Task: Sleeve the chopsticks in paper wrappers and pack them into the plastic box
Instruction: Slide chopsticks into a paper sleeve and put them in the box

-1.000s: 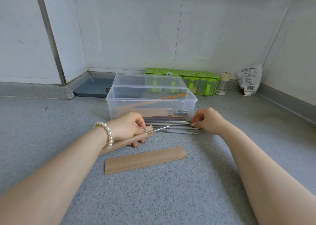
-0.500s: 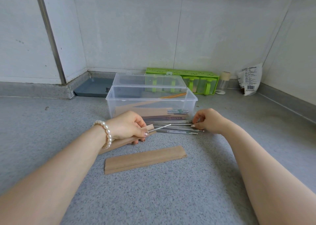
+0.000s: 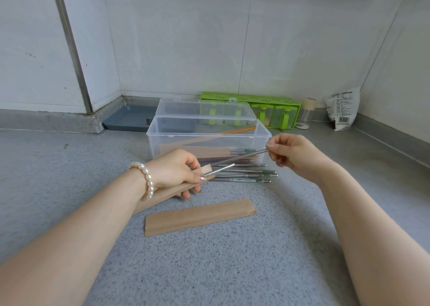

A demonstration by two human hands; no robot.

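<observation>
We work on a speckled grey stone counter (image 3: 209, 270), matte and faintly grainy, so loose metal rolls little on it. At its back stands the clear plastic box (image 3: 162, 140), thin-walled with its hinged lid thrown open; sleeved pairs already lie inside, so we judge the task partly done.

The step in hand is loading a second chopstick into the wrapper. Our left hand (image 3: 173, 169) is curled round a flat kraft-paper wrapper (image 3: 162, 195), thumb on top near its mouth, with one steel chopstick (image 3: 220, 169) already poking out. Our right hand (image 3: 290, 154) pinches another chopstick (image 3: 242, 158) by its far end, lifted above the pile and angled down toward the mouth.

To do it well, we should ease the thumb so the mouth gapes, lead with the narrow tip, and slide it alongside the first stick, not across it. The paper is thin and creased along one fold; a hard jab may split the seam.

A spare wrapper (image 3: 200, 217) lies flat nearer us. Loose chopsticks (image 3: 246, 175), slim, round and polished, rest parallel just before the box.
</observation>
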